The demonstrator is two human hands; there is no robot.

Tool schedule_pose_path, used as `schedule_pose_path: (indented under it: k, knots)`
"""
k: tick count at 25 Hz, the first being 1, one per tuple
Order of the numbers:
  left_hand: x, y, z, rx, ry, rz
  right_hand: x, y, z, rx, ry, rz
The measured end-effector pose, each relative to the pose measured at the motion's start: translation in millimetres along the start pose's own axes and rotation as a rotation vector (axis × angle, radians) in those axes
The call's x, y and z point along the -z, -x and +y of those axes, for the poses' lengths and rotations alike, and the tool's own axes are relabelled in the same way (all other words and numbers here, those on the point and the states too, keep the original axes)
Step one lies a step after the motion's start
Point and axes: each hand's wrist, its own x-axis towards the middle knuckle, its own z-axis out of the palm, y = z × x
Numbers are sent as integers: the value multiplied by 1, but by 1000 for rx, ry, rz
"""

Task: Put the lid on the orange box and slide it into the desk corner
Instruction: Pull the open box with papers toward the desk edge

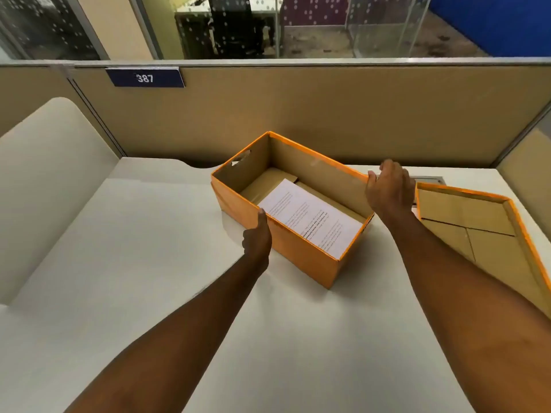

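Left hand [258, 234] pressed against near wall of orange box [298, 251], right hand [389, 189] loosely curled over far rim, neither closed. Lid [477, 231] upside down on counter [149, 234] just right of box. Risk: paper [313, 217] snagging lid, skewed fit

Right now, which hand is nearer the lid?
Right. The right hand rests on the box's far right rim, just left of the lid lying upside down on the desk. The left hand is on the box's near side, farther away.
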Motion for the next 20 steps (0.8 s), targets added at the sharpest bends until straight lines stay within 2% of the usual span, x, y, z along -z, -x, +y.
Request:
schedule_pose_path:
  k: [5, 7, 9, 13, 20]
  knots:
    - [-18, -11, 1, 87, 38, -176, -26, -38, -7, 29, 130, -259]
    - [-24, -15, -4, 22, -6, -151, -36, -44, -3, -34, 104, -390]
    - [-30, -17, -7, -122, -87, -65, -43, -44, -1, -64, 133, -489]
    - [-29, -19, -11, -215, -106, -9, -47, -34, -2, 9, 214, -445]
    - [-2, 6, -12, -241, -190, 14, -18, 10, -7, -169, 143, -414]
